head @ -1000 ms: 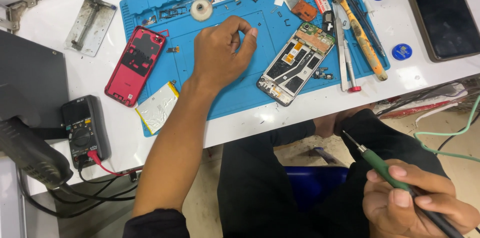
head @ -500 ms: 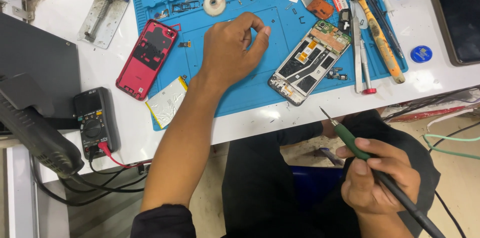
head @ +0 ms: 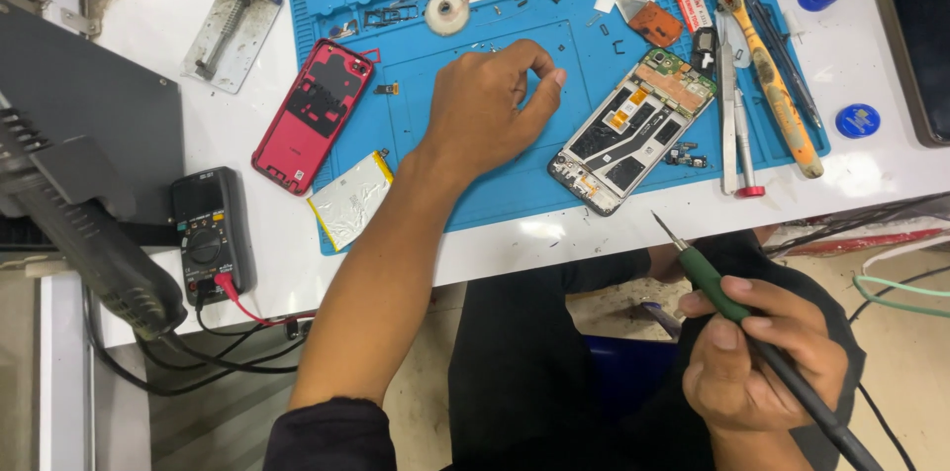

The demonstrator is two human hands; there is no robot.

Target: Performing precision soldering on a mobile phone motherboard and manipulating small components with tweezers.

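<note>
Left hand [head: 490, 110] resting on blue mat [head: 495, 189], fingers curled, thumb and forefinger pinched narrow near mat centre; whether anything tiny sits between them cannot be told. Opened phone [head: 633, 130] lying just right of that hand, tilted, insides up, on mat. Red back cover [head: 315, 115] left of hand, half on mat, half on white bench [head: 247, 263]. Silver battery [head: 349, 200] at mat's lower left edge, near forearm. Right hand [head: 762, 357] below bench edge, over lap, closed around green-handled soldering iron [head: 732, 308], tip pointing up-left toward bench, clear of phone. Tweezers [head: 730, 120] and yellow-handled brush [head: 767, 75] on mat right of phone. Multimeter [head: 208, 234] on bench at left, red lead plugged in.
</note>
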